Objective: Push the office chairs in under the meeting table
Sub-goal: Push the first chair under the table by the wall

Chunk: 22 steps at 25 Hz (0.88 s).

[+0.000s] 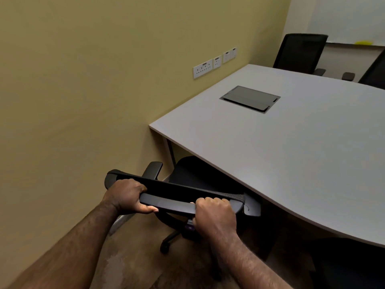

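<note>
A black office chair [193, 174] stands at the near left corner of the grey meeting table [291, 147]. Its seat is partly under the table edge, and its left armrest [153, 170] is beside the table leg. My left hand [127, 195] grips the top rail of the chair's backrest near its left end. My right hand [214, 213] grips the same rail near its right end. One wheel of the chair base [164, 248] shows below on the floor.
A yellow wall [83, 101] with several sockets [203, 68] runs close along the left. A flip-lid cable box [250, 99] is set in the tabletop. Another black chair [300, 53] stands at the far side. A dark chair part [350, 263] shows at the bottom right.
</note>
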Each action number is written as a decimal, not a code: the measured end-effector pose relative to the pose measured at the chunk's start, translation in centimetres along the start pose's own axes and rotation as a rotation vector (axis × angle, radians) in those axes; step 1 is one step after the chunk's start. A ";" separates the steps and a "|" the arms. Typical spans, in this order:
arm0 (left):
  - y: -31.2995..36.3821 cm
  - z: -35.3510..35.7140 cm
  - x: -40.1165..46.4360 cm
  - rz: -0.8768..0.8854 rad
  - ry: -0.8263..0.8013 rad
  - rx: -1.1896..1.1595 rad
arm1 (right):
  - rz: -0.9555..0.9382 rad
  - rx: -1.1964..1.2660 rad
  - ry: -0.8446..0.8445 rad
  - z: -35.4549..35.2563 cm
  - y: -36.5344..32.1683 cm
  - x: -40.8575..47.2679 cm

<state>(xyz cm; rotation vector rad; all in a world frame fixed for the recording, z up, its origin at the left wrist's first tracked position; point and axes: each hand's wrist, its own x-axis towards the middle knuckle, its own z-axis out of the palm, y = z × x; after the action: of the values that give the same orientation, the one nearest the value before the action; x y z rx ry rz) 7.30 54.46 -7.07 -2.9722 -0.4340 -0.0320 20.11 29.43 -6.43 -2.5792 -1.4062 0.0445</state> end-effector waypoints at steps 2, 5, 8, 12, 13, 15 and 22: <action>-1.8 0.3 1.1 0.028 0.001 0.014 | 0.019 -0.016 0.030 0.5 -1.1 1.1; -4.8 0.4 3.2 0.080 -0.013 0.021 | 0.071 -0.055 0.046 1.2 -3.3 3.1; -7.6 0.6 5.6 0.147 -0.038 0.014 | 0.127 -0.069 0.033 2.0 -5.0 5.4; -10.9 1.8 9.1 0.214 0.006 -0.006 | 0.215 -0.084 0.051 2.3 -6.3 8.8; -11.5 2.1 10.0 0.226 0.020 -0.009 | 0.231 -0.082 0.050 2.4 -6.4 9.7; -12.6 2.4 11.6 0.250 0.027 -0.014 | 0.264 -0.101 0.054 2.5 -6.6 11.4; -15.7 3.2 17.1 0.317 0.054 -0.021 | 0.331 -0.142 0.050 2.9 -6.4 16.7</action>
<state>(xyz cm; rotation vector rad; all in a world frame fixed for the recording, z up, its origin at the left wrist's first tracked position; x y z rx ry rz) 19.23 74.63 -7.43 -3.0139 0.0463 -0.0831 23.60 47.23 -6.86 -2.8817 -0.9857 -0.0727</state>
